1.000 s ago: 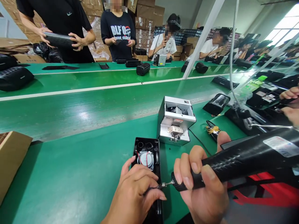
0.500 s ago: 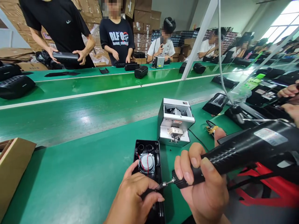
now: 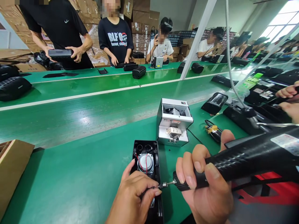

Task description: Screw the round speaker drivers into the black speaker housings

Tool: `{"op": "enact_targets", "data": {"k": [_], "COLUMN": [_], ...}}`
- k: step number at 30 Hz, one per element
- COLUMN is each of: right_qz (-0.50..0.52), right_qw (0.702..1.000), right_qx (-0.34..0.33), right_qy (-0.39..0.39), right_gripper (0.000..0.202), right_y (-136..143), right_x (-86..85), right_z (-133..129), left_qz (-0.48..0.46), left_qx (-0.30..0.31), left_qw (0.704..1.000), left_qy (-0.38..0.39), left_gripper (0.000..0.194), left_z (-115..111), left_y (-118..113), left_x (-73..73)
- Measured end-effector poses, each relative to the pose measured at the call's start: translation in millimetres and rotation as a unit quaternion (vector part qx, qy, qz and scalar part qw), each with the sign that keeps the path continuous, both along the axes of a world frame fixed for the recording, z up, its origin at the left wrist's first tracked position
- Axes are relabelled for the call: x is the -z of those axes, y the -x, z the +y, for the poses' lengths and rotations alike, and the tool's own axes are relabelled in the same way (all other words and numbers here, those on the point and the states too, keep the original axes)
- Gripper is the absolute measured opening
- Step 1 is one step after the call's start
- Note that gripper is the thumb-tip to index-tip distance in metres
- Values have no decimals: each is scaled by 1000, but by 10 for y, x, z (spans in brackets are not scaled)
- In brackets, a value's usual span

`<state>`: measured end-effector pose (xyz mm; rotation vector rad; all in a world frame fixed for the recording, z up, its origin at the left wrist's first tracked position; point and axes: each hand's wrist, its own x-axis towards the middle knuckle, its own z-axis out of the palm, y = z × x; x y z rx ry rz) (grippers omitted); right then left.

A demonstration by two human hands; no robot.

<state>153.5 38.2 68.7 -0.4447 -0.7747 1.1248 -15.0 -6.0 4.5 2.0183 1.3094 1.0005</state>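
Some black casing (image 3: 157, 175) hides behind the left hand (image 3: 134, 193).

Cardboard box (image 3: 17, 168): seen well to the left of the left hand (image 3: 137, 193), cut off by the view's edge.
Green belt (image 3: 67, 115): stretched beyond the left hand, marked with a white line (image 3: 98, 92).
Coiled cable (image 3: 216, 135): laid just beyond the right hand (image 3: 205, 183), bound with a yellow tie (image 3: 212, 128).
Black case (image 3: 215, 103): set beyond the right hand, farther off than the cable.
White post (image 3: 199, 38): seen slanting beyond the right hand.
Cartons (image 3: 142, 29): stacked far beyond both hands, behind the co-workers (image 3: 115, 37).
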Motion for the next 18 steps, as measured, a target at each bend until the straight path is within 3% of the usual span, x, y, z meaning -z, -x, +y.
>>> {"op": "enact_targets", "data": {"k": [11,18], "right_qz": [-15,-15], "right_qw": [1000,999], "right_qx": [-14,-42], "right_qy": [-5,-19], "right_gripper": [54,45], "right_y": [-7,0], "right_x": [54,81], "right_z": [-28,-47], "left_qz": [15,36], "left_qx": [-12,0], "left_qw": [1000,999], "left_qy": [-22,-27], "left_gripper": [17,26], "left_z": [-26,-34], "left_y": [-41,-42], "left_x": [-18,5]}}
